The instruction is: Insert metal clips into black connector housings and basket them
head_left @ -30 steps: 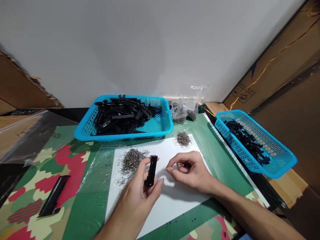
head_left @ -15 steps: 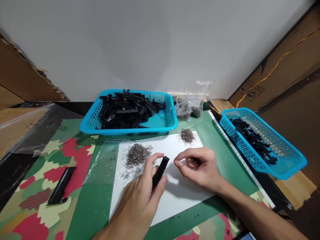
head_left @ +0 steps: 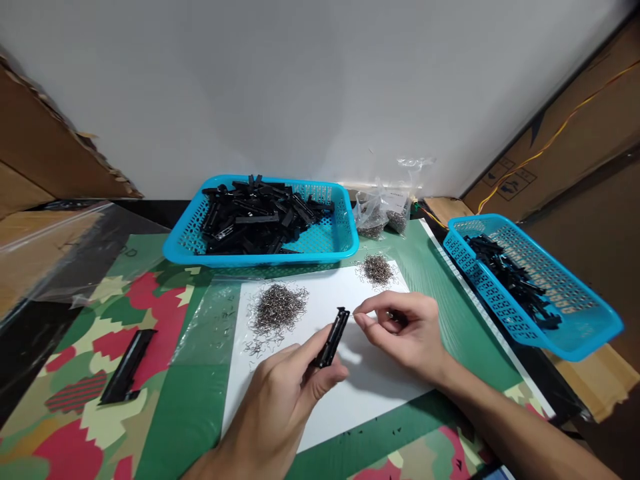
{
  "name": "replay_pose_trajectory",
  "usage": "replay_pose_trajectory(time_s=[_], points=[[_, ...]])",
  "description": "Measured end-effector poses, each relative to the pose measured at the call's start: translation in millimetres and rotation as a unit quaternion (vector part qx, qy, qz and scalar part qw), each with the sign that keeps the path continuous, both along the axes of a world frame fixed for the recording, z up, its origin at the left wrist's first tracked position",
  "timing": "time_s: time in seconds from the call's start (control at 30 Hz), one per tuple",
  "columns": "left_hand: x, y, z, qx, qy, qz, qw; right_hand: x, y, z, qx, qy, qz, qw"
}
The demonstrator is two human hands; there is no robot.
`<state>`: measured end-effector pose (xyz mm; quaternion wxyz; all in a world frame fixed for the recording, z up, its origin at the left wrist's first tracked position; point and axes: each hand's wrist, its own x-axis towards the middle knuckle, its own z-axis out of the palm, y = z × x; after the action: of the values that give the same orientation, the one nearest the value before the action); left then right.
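Observation:
A slim black plastic part is tilted upward in my left hand, gripped between thumb and fingers, its grooved side now showing. Just right of it, my right hand pinches thumb and forefinger on a tiny wire piece, barely visible at the fingertips. The hands are apart over a white sheet. Behind my left hand lies a large heap of small bent wire pieces; a smaller heap of wire pieces sits beyond my right hand.
A blue basket heaped with black parts stands at the back. Another blue basket with black parts is on the right. Clear bags of metal pieces lie between them. One black part rests on the patterned cover at left.
My left hand has turned the black part, so its grooved side shows, and its fingers have shifted their grip. My right hand stays close by in the same pinch.

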<state>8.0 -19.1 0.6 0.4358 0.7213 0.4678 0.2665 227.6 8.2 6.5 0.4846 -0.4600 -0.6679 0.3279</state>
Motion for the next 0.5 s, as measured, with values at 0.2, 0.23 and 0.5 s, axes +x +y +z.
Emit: replay_pose_trajectory(time_s=[0.2,0.23,0.5], points=[[2,2,0.7,0.151,0.212,0.041,0.965,6,13,0.3,-0.142,-0.049,0.061,0.987],[3,2,1.3,0.188,0.23,0.04,0.954,7,15,0.4,-0.162,-0.053,0.066,0.983],[9,-1,5.7,0.334,0.292,-0.006,0.896,8,14,3.5,-0.236,-0.089,0.078,0.965]])
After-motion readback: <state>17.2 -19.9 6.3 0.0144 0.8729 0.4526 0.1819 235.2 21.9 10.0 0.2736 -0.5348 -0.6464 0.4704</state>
